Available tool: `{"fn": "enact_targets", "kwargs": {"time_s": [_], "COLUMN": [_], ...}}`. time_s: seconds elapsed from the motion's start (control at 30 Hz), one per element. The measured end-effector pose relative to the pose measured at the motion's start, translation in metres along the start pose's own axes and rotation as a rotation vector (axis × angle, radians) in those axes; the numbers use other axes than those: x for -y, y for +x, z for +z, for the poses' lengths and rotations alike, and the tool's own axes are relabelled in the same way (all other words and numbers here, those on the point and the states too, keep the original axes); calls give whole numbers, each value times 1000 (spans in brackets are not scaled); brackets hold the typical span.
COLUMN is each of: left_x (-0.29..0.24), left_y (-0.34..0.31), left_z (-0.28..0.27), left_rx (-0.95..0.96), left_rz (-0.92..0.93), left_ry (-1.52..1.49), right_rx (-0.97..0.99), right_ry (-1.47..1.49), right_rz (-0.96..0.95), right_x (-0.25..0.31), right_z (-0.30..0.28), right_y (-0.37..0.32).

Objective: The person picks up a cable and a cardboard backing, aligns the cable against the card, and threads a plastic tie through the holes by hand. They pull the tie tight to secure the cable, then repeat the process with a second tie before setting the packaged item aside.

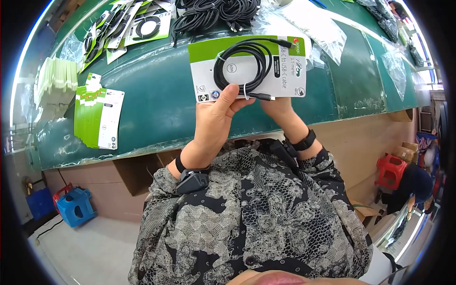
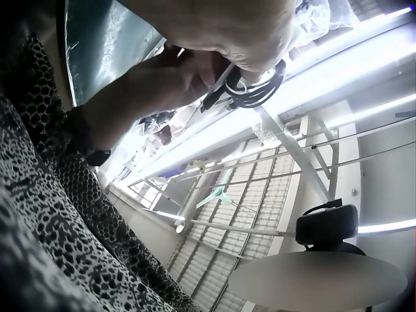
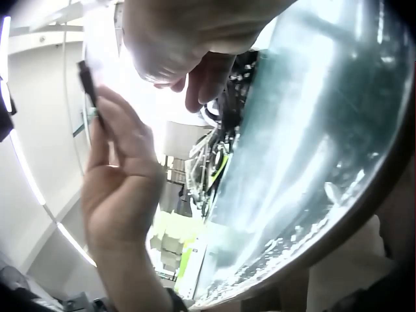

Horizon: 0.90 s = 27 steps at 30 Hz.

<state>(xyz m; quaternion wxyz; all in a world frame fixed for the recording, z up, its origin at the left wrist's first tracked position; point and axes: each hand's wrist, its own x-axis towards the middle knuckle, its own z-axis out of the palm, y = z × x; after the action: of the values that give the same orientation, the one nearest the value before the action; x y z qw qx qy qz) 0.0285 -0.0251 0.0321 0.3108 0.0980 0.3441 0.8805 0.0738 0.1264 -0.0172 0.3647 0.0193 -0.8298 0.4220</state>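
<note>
the left hand (image 1: 216,114) grasps a white-and-green printed cardboard card (image 1: 293,76) over the dark green counter (image 1: 156,104), its thumb pressing a coiled black usb-c cable (image 1: 220,70) against the front. the right hand (image 1: 278,107) is partly behind the card, so i cannot tell its grip. fanned green-and-white cards (image 1: 97,118) lie left of the hands.

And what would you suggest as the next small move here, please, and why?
Perhaps have the right hand check the lower white tie behind the card: that hand reaches behind it, the left hand pinches its lower edge near the coiled black cable, and the head view hides any fastening there.
</note>
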Motion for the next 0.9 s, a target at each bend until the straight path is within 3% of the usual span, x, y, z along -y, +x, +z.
{"fn": "enact_targets", "kwargs": {"time_s": [0.07,0.17,0.33,0.43,0.6,0.7,0.8,0.87,0.9], "left_x": [-2,-6,-7,-7,-4,3,11,9,7], "left_y": [0,2,4,4,4,5,3,11,15], "left_z": [1,1,-2,-5,-14,-24,-33,-30,-28], "left_rx": [16,34,-5,-5,5,12,-12,-16,-24], "left_rz": [3,33,2,-6,-104,-179,-241,-159,-74], "left_ry": [20,64,87,123,-6,-140,-266,-217,-167], "right_rx": [-66,62,103,-48,-64,-55,-13,8,67], "right_ry": [30,479,507,-46,-20,-174,-204,-218,103], "right_rz": [-15,741,524,35,15,-112,-99,-101,139], "right_x": [4,14,14,2,-4,-3,-4,-1,7], "right_z": [1,-3,-2,2,9,13,15,15,13], "right_y": [0,1,-1,0,0,-1,-3,-3,-4]}}
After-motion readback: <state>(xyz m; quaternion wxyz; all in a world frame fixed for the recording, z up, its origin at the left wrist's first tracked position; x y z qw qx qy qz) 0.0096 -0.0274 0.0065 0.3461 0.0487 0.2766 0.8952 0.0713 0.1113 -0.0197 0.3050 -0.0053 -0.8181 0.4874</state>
